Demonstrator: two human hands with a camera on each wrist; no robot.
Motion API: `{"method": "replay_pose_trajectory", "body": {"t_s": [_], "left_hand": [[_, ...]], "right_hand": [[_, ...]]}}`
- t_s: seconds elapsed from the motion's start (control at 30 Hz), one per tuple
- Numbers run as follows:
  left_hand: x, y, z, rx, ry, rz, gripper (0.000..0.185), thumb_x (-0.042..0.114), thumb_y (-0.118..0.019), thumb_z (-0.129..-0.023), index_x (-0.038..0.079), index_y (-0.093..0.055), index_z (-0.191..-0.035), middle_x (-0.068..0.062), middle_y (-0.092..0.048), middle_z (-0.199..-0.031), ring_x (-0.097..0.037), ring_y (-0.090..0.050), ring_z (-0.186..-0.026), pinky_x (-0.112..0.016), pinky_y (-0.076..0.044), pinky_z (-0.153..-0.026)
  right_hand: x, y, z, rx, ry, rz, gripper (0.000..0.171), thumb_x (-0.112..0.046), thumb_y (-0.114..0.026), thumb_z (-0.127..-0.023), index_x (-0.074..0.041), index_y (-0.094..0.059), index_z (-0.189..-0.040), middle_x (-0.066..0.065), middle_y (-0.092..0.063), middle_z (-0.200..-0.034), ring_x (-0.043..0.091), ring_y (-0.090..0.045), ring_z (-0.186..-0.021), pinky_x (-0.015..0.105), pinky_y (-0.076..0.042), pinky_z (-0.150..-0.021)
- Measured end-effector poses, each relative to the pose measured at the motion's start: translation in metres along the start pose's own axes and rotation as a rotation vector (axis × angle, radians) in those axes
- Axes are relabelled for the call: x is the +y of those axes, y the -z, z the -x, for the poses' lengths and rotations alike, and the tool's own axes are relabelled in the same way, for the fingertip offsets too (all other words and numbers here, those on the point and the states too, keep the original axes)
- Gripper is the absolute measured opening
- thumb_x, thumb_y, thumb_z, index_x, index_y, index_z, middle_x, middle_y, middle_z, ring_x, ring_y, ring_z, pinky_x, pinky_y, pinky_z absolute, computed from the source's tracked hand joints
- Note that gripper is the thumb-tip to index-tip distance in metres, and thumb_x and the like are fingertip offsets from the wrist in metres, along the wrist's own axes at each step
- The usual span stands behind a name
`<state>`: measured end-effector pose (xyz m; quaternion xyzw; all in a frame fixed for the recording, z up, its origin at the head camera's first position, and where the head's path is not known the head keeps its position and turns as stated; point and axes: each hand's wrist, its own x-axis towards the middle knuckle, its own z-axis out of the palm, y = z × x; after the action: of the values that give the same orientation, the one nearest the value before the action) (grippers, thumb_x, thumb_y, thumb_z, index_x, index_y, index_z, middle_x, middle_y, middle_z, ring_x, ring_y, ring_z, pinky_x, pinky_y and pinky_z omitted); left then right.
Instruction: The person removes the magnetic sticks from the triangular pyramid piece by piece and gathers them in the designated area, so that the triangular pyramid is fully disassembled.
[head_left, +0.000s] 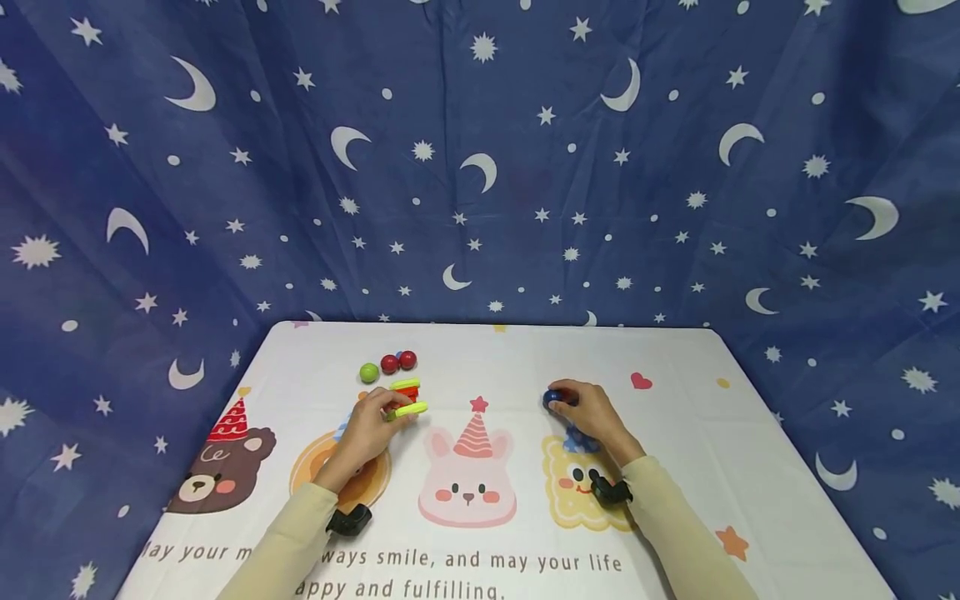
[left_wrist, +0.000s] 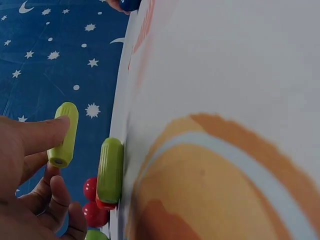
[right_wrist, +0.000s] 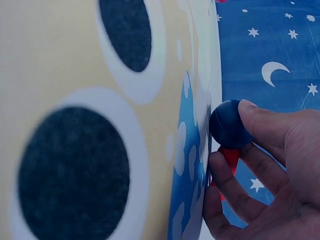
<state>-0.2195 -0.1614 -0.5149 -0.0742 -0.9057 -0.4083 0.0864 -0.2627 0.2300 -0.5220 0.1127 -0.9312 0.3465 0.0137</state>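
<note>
In the head view my left hand [head_left: 377, 422] pinches a yellow-green ribbed rod [head_left: 411, 409] between thumb and fingers. The left wrist view shows the held rod [left_wrist: 66, 135] raised from the table, its end tilted toward the camera. A second yellow-green rod [left_wrist: 110, 172] lies on the table beyond, with a red piece [head_left: 407, 392] against it. My right hand [head_left: 588, 410] grips a dark blue ball [right_wrist: 230, 124] at the tabletop, thumb on one side and fingers on the other. Something red [right_wrist: 230, 157] shows behind those fingers; its kind is unclear.
Behind the left hand sit a green ball [head_left: 369, 372] and two red balls, one of them nearer the middle [head_left: 407, 360], with a blue bit partly hidden behind. A printed white cloth [head_left: 495, 358] covers the table. A blue star-patterned curtain [head_left: 517, 267] hangs at the back.
</note>
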Motion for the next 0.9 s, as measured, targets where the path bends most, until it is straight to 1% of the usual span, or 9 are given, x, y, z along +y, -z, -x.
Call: {"method": "replay_pose_trajectory", "body": {"t_s": [0.23, 0.4, 0.5, 0.7, 0.9], "left_hand": [[-0.011, 0.004, 0.005, -0.02, 0.032, -0.038, 0.023, 0.021, -0.082, -0.08, 0.013, -0.072, -0.1, -0.002, -0.057, -0.082, -0.015, -0.048, -0.077, -0.024, -0.037, -0.067], [-0.014, 0.006, 0.005, -0.044, 0.054, -0.034, 0.022, 0.021, -0.081, -0.081, 0.013, -0.073, -0.1, -0.001, -0.059, -0.083, -0.015, -0.049, -0.077, -0.026, -0.039, -0.069], [-0.016, 0.006, 0.004, -0.061, 0.057, -0.038, 0.022, 0.022, -0.08, -0.082, 0.014, -0.073, -0.101, 0.0, -0.06, -0.084, -0.015, -0.05, -0.077, -0.026, -0.04, -0.069], [-0.02, 0.004, 0.005, -0.072, 0.043, -0.069, 0.021, 0.02, -0.081, -0.081, 0.014, -0.073, -0.099, 0.001, -0.061, -0.084, -0.013, -0.049, -0.076, -0.024, -0.039, -0.068], [-0.021, 0.002, 0.005, -0.082, 0.067, -0.055, 0.019, 0.017, -0.082, -0.08, 0.014, -0.072, -0.096, -0.001, -0.06, -0.084, -0.013, -0.049, -0.076, -0.024, -0.04, -0.068]], "right_hand": [[0.0, 0.0, -0.001, -0.019, -0.026, 0.012, 0.033, -0.022, -0.073, -0.089, -0.017, -0.069, -0.121, 0.005, -0.072, -0.104, 0.019, -0.064, -0.092, 0.043, -0.053, -0.086], [0.0, 0.0, -0.002, -0.018, -0.026, 0.017, 0.032, -0.023, -0.074, -0.089, -0.019, -0.069, -0.12, 0.004, -0.071, -0.101, 0.019, -0.064, -0.09, 0.042, -0.053, -0.085], [0.0, -0.001, -0.002, -0.016, -0.025, 0.012, 0.032, -0.023, -0.074, -0.089, -0.019, -0.069, -0.12, 0.004, -0.071, -0.1, 0.019, -0.064, -0.09, 0.041, -0.053, -0.084], [0.001, -0.002, -0.001, -0.017, -0.04, 0.022, 0.032, -0.023, -0.073, -0.089, -0.018, -0.069, -0.12, 0.003, -0.071, -0.1, 0.018, -0.063, -0.09, 0.042, -0.052, -0.084], [0.002, -0.003, -0.001, -0.008, -0.041, 0.016, 0.032, -0.023, -0.073, -0.089, -0.018, -0.069, -0.121, 0.004, -0.072, -0.102, 0.019, -0.063, -0.09, 0.043, -0.052, -0.086]]}}
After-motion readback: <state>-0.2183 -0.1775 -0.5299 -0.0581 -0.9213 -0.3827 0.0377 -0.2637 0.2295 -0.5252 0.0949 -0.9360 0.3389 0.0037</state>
